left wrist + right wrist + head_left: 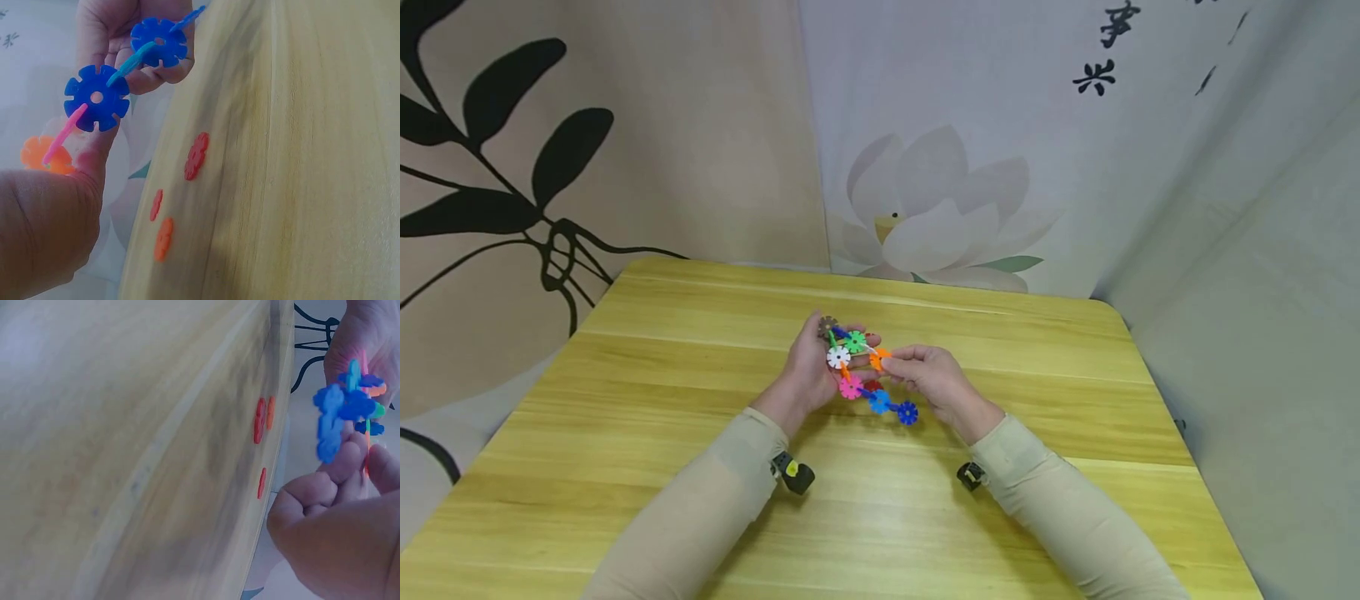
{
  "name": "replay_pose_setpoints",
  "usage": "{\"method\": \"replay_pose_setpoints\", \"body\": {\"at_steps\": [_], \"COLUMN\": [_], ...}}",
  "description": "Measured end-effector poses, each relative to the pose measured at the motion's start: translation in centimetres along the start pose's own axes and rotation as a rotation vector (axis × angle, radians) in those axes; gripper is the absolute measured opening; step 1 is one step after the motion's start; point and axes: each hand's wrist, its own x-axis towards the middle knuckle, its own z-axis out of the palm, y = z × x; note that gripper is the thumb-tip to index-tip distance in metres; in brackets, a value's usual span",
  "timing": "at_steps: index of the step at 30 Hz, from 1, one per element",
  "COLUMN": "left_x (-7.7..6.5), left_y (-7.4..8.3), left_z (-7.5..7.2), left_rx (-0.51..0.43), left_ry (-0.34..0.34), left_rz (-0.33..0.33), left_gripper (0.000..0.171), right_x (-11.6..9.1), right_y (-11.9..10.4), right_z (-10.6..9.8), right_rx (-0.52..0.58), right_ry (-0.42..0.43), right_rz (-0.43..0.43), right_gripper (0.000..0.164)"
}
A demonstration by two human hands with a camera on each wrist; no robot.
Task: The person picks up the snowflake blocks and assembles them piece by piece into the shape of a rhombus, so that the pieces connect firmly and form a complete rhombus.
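Observation:
A chain of notched plastic flower discs lies across my left hand (805,371), which is palm up with its fingers stretched out beneath it. Among its pieces are a white disc (838,357), a green disc (854,342), a pink disc (851,387) and a dark blue disc (907,412) at the hanging near end. An orange disc (878,359) at another end is pinched between thumb and fingers of my right hand (936,379). In the left wrist view, blue discs (97,98) are joined edge-on through their slots. Overlapping pieces partly hide the joints.
Loose on the wooden table (700,433) below the hands lie a larger red disc (197,156), a smaller red disc (156,205) and an orange disc (164,239). A printed curtain (940,200) hangs behind the table's far edge.

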Motion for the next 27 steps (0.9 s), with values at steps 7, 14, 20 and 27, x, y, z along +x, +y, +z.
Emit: {"method": "replay_pose_setpoints", "body": {"at_steps": [7,14,20,27], "left_x": [-0.1,0.1,-0.5,-1.5], "left_y": [0.1,0.0,0.1,0.5], "left_z": [-0.6,-1.0,-1.8,-3.2], "left_rx": [-0.073,-0.017,0.029,0.048], "left_ry": [0.001,-0.010,-0.142,-0.251], "left_rz": [-0.046,-0.068,-0.126,-0.307], "left_gripper": [0.098,0.098,0.089,0.085], "right_x": [0.0,-0.1,0.4,0.5], "right_y": [0.4,0.5,1.1,1.3], "right_z": [-0.5,-0.5,-0.8,-1.3], "right_rx": [-0.038,-0.041,-0.044,-0.118], "right_ry": [-0.019,-0.019,-0.013,-0.048], "right_rz": [0.006,-0.003,-0.005,0.025], "right_gripper": [0.027,0.024,0.023,0.025]}}
